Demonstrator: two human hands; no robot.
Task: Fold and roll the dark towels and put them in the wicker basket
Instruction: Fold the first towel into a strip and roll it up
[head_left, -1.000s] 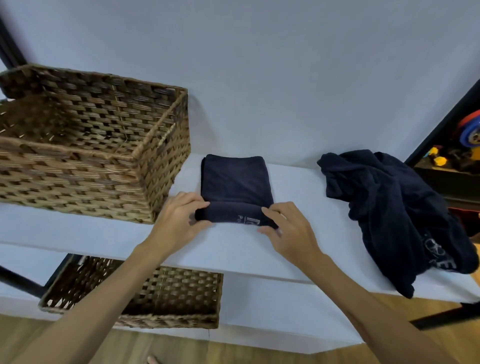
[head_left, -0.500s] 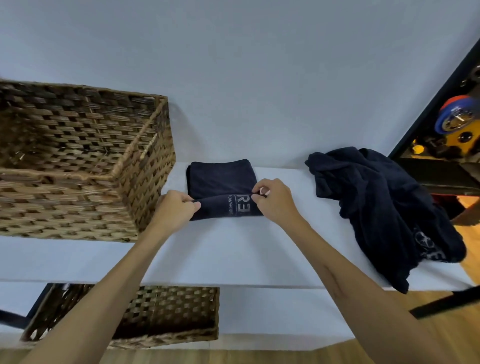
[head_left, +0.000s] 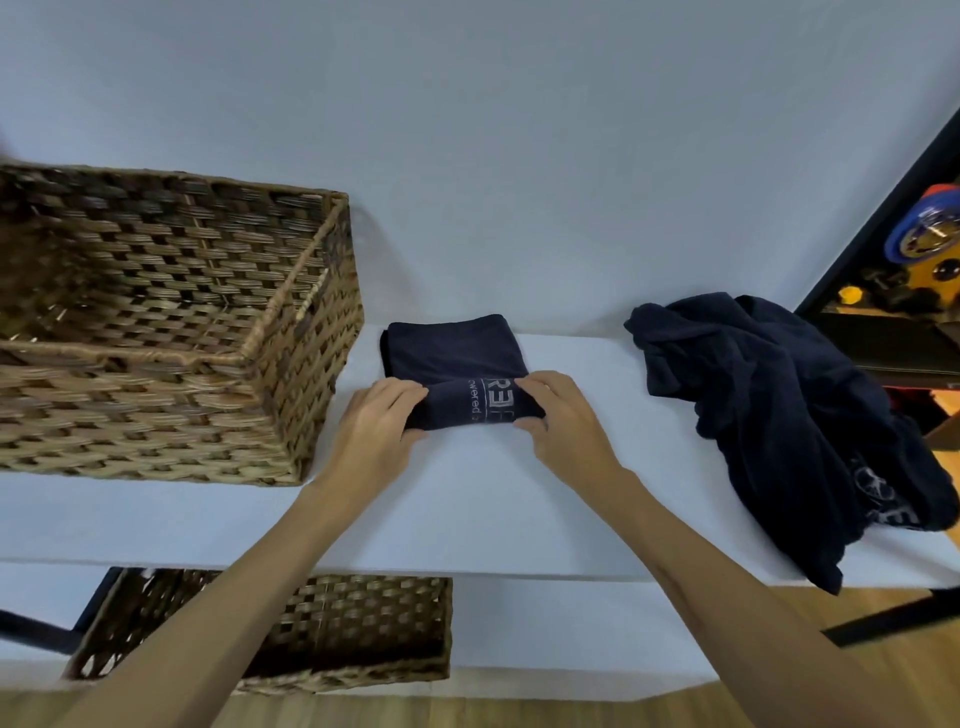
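Observation:
A folded dark towel (head_left: 452, 353) lies on the white shelf (head_left: 467, 499), its near end rolled into a thick roll with grey lettering on it. My left hand (head_left: 374, 431) grips the roll's left end. My right hand (head_left: 563, 421) grips its right end, fingers over the top and thumb under the front. The flat unrolled part stretches toward the wall. A large wicker basket (head_left: 291, 415) stands just left of the towel, and I see nothing inside it. A heap of dark towels (head_left: 789, 415) lies crumpled at the right and hangs over the shelf's front edge.
A second wicker basket (head_left: 322, 634) sits on the level below, under the shelf's front edge. A pale wall runs directly behind the shelf. A black frame (head_left: 883, 218) with colourful items stands at the far right. Wooden floor shows at the bottom.
Both hands have rolled the towel's near end away from me toward the wall. The roll has grown thicker, its lettering has come into view, and the flat part is shorter.

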